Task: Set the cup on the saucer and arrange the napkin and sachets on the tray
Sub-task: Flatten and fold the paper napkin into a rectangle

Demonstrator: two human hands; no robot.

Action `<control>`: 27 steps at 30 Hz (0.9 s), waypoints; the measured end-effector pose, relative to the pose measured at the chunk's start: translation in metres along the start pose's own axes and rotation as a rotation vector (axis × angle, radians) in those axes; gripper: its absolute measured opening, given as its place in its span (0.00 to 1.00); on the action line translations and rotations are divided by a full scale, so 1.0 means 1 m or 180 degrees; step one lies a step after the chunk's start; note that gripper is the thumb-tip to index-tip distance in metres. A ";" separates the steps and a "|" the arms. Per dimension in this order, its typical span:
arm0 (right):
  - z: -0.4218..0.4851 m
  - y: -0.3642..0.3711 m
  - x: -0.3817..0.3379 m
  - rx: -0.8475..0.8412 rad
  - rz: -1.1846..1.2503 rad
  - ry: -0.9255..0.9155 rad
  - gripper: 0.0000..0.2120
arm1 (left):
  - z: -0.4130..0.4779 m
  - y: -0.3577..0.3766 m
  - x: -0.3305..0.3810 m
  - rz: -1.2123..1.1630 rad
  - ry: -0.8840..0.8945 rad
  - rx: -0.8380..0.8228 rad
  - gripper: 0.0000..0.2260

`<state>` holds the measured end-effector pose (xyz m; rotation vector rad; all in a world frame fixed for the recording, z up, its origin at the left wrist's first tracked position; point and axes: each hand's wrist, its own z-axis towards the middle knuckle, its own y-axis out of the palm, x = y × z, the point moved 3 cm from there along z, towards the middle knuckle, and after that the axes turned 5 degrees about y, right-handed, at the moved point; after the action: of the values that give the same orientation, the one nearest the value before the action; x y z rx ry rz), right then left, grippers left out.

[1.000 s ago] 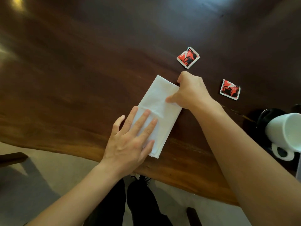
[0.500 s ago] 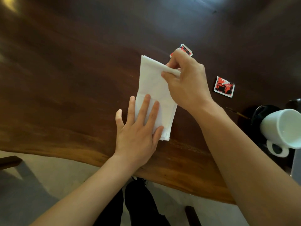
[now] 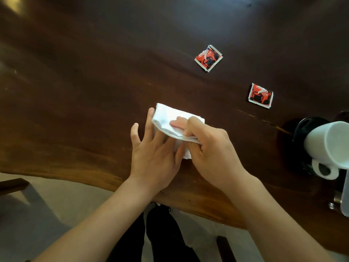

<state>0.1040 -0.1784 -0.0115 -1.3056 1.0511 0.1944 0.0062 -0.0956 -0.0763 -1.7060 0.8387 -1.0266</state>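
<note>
Centre frame: your right hand [image 3: 211, 148] pinches the folded napkin [image 3: 170, 116] by its near edge, fingers curled round the layers. Your left hand [image 3: 153, 156] lies flat on the table [image 3: 75, 76], fingers straight, with the paper doubled over some of them.

The napkin looks feather-light and limp, so expect it to sag, spring open or slide on the polished wood if you let go of the fold. Keep hold of the stacked edge where all the layers meet, not a single ply, and support it from beneath when you lift.

To the upper right, well apart from the napkin, the upper sachet [image 3: 208, 58] and the lower sachet [image 3: 260, 95] lie flat on the wood. They look thin, light and slick, so they are probably best taken by a crimped border or slid to get a fingertip under.

At the right edge the white cup [image 3: 332, 142] sits over the dark saucer [image 3: 306, 125]. You cannot tell whether it is seated square. It is hard, heavier and breakable, and its handle faces the lower frame. No tray can be made out with any certainty.
</note>
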 end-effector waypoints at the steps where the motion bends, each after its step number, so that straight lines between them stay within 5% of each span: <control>1: -0.002 0.003 0.007 -0.0078 -0.0027 0.0124 0.13 | 0.000 -0.001 0.001 -0.0028 -0.0025 0.0020 0.24; 7: -0.011 0.023 0.010 0.0008 -0.0430 0.0055 0.21 | -0.011 -0.019 -0.025 -0.1349 0.0219 0.0602 0.25; 11: -0.013 0.031 0.009 0.0151 -0.0488 0.0018 0.14 | -0.019 -0.049 -0.061 -0.2031 -0.0806 0.1453 0.19; 14: -0.012 0.035 0.012 0.0166 -0.0561 0.0072 0.13 | -0.004 -0.064 -0.053 -0.1923 -0.0515 0.1516 0.16; 20: -0.011 0.039 0.015 -0.0289 -0.0944 0.0097 0.24 | 0.032 -0.042 -0.027 -0.1094 0.0468 0.0656 0.20; 24: -0.018 0.042 0.016 -0.0697 -0.1311 0.0122 0.37 | 0.036 -0.022 -0.035 -0.0406 0.0528 0.0488 0.22; 27: -0.022 0.043 0.014 -0.0867 -0.1531 0.0178 0.37 | 0.033 -0.016 -0.041 -0.0194 0.0483 0.0463 0.24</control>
<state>0.0720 -0.1896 -0.0491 -1.7802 0.7446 -0.0666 0.0205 -0.0426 -0.0784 -1.5535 0.7914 -1.2409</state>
